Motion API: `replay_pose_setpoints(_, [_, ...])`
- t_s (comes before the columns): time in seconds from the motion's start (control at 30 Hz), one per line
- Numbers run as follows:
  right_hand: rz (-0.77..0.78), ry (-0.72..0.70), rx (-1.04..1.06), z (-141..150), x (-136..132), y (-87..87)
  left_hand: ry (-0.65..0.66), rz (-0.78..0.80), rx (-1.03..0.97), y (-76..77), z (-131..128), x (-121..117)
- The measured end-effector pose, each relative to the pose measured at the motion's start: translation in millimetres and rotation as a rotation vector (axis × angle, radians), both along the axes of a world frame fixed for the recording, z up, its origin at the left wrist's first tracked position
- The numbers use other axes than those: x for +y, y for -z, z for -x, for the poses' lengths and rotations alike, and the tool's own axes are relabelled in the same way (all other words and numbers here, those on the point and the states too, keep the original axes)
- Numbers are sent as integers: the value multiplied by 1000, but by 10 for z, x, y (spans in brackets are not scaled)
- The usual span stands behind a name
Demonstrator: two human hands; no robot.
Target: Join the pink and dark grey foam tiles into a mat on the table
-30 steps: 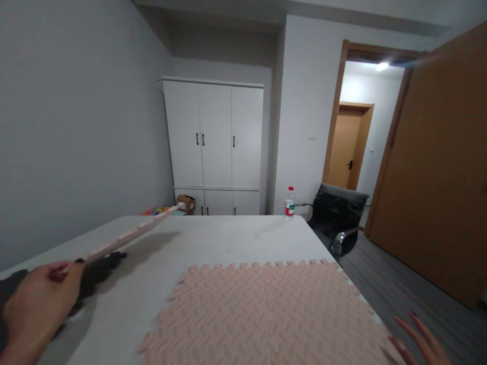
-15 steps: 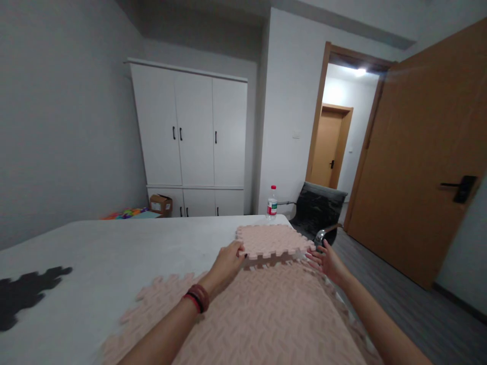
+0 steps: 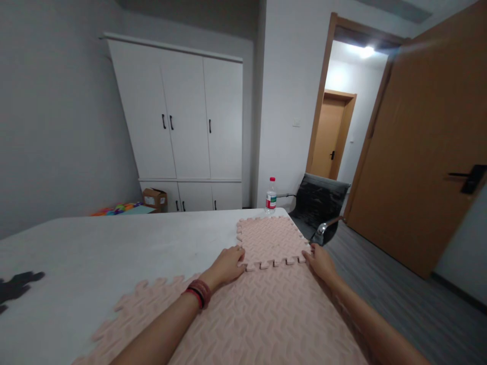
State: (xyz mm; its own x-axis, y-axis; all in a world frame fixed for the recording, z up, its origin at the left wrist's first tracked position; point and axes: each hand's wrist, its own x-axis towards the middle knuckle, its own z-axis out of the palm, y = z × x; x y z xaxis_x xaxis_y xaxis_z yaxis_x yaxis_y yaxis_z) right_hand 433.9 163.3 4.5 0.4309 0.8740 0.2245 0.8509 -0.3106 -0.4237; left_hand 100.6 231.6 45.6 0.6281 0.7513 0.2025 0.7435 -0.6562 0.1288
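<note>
A pink foam mat tile (image 3: pixel 271 237) with a jigsaw edge lies flat at the far right of the table. My left hand (image 3: pixel 227 263) is closed on its near left corner, with the fingers curled at the edge. At the near right corner, my right hand (image 3: pixel 319 259) pinches the tile, thumb on top. Its teeth meet the edge of a larger pink foam mat (image 3: pixel 262 314) under my forearms, with small dark gaps along the seam. Whether the teeth are fully interlocked I cannot tell.
A bottle with a red cap (image 3: pixel 271 196) stands behind the tile near the table's (image 3: pixel 152 238) far edge. Dark jigsaw foam (image 3: pixel 19 286) lies at left. A black chair (image 3: pixel 317 203) stands beyond the right edge, near a wooden door (image 3: pixel 426 142). A cardboard box (image 3: pixel 155 199) sits behind the table.
The foam tile's near edge has come down from above the larger mat to meet its edge. My right hand's spread fingers have closed on the corner. The view has shifted.
</note>
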Motion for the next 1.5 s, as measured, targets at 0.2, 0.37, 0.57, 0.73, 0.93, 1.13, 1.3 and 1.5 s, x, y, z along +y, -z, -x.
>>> replay_pose_setpoints(0.2, [9,-31,-110,18,-28,9,-31,-59,64,70,-110,23])
replay_pose_setpoints(0.37, [46,-37,-151,1,-13,4,-23,-104,99,86,-118,39])
replay_pose_setpoints(0.57, [142,-52,-147,-121,104,-98,5,-114,112,49,-82,51])
replay_pose_setpoints(0.73, [103,12,-208,28,62,-115,-37,-82,91,65,-68,27])
replay_pose_setpoints(0.93, [-33,71,-300,258,-86,-21,-72,-52,53,127,-65,-11])
replay_pose_setpoints(1.13, [-42,69,-333,263,-95,-61,-47,-55,68,108,-31,-45])
replay_pose_setpoints(1.3, [-25,70,-368,276,-92,-68,-47,-107,95,113,-67,-54])
replay_pose_setpoints(1.5, [8,37,-412,358,-101,-177,-64,-144,94,93,-160,-96])
